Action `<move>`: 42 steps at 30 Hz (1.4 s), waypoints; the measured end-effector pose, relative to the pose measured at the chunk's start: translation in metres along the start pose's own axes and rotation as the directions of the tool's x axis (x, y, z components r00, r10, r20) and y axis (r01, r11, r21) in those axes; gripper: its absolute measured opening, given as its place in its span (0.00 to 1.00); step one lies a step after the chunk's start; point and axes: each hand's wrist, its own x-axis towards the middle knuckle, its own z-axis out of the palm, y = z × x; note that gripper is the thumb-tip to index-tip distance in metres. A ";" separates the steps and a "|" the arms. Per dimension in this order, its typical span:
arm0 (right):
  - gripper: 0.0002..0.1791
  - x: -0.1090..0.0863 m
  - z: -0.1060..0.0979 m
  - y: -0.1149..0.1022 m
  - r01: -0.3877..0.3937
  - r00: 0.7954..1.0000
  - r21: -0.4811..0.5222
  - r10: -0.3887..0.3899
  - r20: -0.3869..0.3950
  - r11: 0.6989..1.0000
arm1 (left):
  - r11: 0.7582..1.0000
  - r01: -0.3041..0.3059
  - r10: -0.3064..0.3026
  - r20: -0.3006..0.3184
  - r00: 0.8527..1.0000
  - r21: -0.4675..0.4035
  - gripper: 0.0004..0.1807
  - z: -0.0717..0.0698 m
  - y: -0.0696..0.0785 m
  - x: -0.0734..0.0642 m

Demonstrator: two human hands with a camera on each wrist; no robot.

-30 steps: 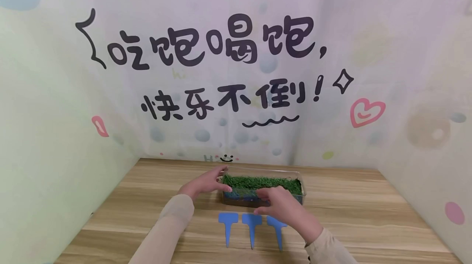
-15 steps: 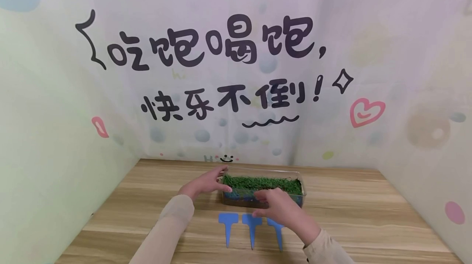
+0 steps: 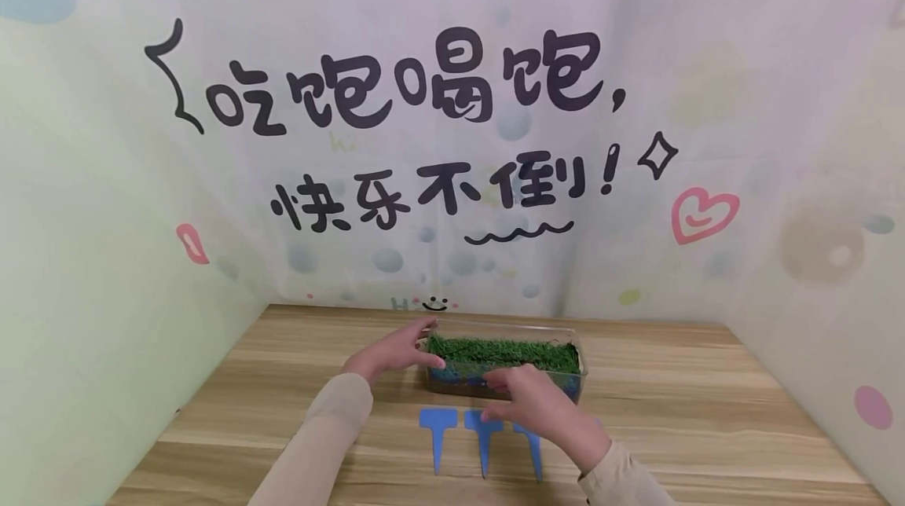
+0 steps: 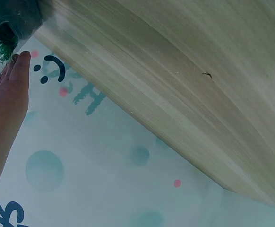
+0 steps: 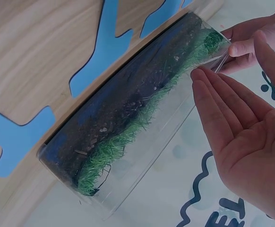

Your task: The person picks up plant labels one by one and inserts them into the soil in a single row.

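My left hand [image 3: 396, 350] grips the left end of a clear plastic box [image 3: 452, 390], thumb in front and fingers toward the back. Inside the box lies dark soil [image 5: 121, 101] topped with a strip of green grass [image 3: 488, 349]. Fingers bent a little and holding nothing, my right hand [image 3: 537, 405] hovers before the box's front wall; the right wrist view shows its palm [image 5: 251, 151]. Below it, blue T-shaped plant labels lie in a row: a left one [image 3: 437, 419], a middle one [image 3: 484, 435] and one partly covered by the hand [image 3: 535, 455].
The wooden table [image 3: 318, 427] meets a printed cloth backdrop [image 3: 353, 270] close behind the box. Cloth walls also stand at left and right. A small blue edge [image 3: 597, 421] peeks out to the right of my right wrist.
My right hand has drifted slightly left and toward me, uncovering a bit of blue on its right. My left hand and the box have stayed put.
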 end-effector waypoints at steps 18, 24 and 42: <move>0.32 0.000 0.006 -0.005 -0.005 0.999 0.022 0.004 0.041 1.000 | 1.000 -0.004 0.004 -0.009 1.000 0.007 0.47 0.000 -0.001 0.000; 0.31 0.002 0.009 -0.006 0.002 0.999 0.003 -0.003 0.043 1.000 | 1.000 -0.005 0.005 -0.010 1.000 0.014 0.47 0.000 -0.001 0.001; 0.29 0.013 0.022 -0.020 0.010 0.997 -0.073 -0.005 0.080 0.997 | 1.000 -0.015 0.016 -0.017 1.000 0.026 0.46 0.000 0.000 -0.001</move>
